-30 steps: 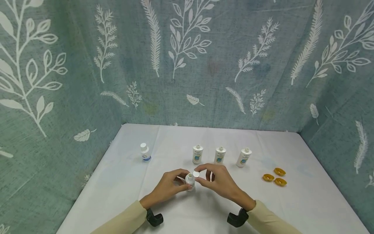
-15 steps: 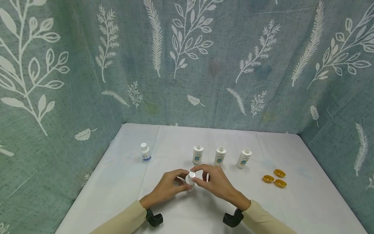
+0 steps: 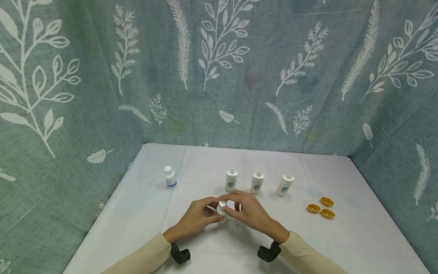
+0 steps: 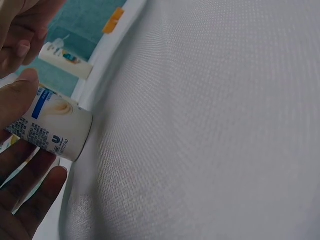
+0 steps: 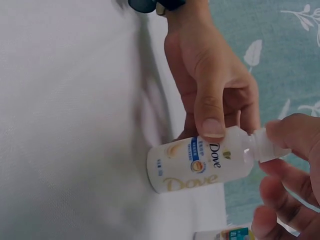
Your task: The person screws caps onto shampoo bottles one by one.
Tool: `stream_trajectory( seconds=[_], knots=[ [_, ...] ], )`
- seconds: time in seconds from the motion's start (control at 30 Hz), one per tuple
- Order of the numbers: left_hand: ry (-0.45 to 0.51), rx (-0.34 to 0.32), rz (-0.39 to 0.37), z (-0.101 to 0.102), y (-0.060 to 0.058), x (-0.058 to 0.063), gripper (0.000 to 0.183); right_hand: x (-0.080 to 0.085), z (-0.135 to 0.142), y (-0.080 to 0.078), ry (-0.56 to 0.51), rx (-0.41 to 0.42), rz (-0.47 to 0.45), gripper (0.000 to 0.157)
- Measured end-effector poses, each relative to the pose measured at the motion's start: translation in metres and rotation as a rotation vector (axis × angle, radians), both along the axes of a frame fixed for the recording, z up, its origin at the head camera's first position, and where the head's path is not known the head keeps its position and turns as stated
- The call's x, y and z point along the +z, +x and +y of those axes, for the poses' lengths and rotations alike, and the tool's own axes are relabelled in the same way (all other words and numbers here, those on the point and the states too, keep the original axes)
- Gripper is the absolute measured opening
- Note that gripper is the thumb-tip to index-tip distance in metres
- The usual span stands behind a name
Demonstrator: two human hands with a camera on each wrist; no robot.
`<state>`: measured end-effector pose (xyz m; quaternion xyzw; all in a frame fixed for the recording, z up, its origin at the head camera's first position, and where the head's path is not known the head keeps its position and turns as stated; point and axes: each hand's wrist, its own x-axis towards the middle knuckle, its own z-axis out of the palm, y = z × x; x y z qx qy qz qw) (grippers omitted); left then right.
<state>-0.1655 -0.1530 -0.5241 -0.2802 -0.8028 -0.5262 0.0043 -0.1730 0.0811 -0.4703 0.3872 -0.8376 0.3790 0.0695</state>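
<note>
A small white Dove bottle [image 5: 200, 162] stands upright on the table, its label turned to the right wrist camera. My left hand [image 3: 196, 217] grips its body from the left, thumb in front and fingers behind. With thumb and fingertips, my right hand [image 3: 247, 208] pinches the white cap [image 5: 270, 146] on the bottle's neck. The cap's far side is hidden behind the right thumb. In the left wrist view the bottle's back label [image 4: 52, 120] shows small print, and its base sits at the white cloth.
Behind the hands stand three white bottles with uncapped necks: one bottle [image 3: 231, 180], a second bottle [image 3: 257, 182] and a third bottle [image 3: 285, 185]. A capped white bottle [image 3: 170, 178] stands far left. Three orange ring-shaped pieces [image 3: 313, 208] lie at right. Leaf-patterned curtains [image 3: 253, 114] border the white table [image 3: 137, 213].
My right hand has moved left with the cap, from beside the open neck to on top of it. My left hand keeps its grip on the bottle, almost unmoved.
</note>
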Motion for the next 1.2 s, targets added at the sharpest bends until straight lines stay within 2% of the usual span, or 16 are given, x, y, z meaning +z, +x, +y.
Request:
stream_trajectory(
  seconds=[0.17,0.3,0.5,0.67,0.83,1.0,1.07,1.2],
  knots=[
    [-0.014,-0.001,0.008,-0.0005,0.0000,-0.0026,0.045,-0.0027,-0.0033,-0.0015,0.001,-0.021,0.033,0.024],
    [-0.016,-0.003,0.015,-0.0005,0.0001,-0.0041,0.044,-0.0014,-0.0038,-0.0017,0.017,-0.021,0.034,0.028],
    [-0.010,-0.004,0.005,0.0002,-0.0015,-0.0019,0.045,0.0029,0.0002,-0.0037,-0.004,0.063,-0.016,0.040],
    [0.001,-0.011,-0.001,-0.0007,-0.0028,-0.0021,0.045,0.0032,0.0020,-0.0057,-0.004,0.133,-0.028,0.032],
    [-0.018,-0.009,-0.007,-0.0013,-0.0029,-0.0022,0.045,0.0001,0.0005,-0.0059,0.012,0.102,-0.011,0.030],
    [-0.031,-0.006,-0.010,-0.0013,-0.0020,-0.0027,0.044,-0.0053,-0.0005,-0.0056,0.023,0.065,-0.010,0.044],
    [-0.032,-0.005,-0.009,-0.0014,-0.0020,-0.0033,0.044,-0.0061,0.0001,-0.0055,0.013,0.080,-0.027,0.047],
    [-0.028,-0.002,-0.008,-0.0018,-0.0030,-0.0042,0.045,-0.0054,0.0010,-0.0060,-0.014,0.138,-0.047,0.042]
  ],
)
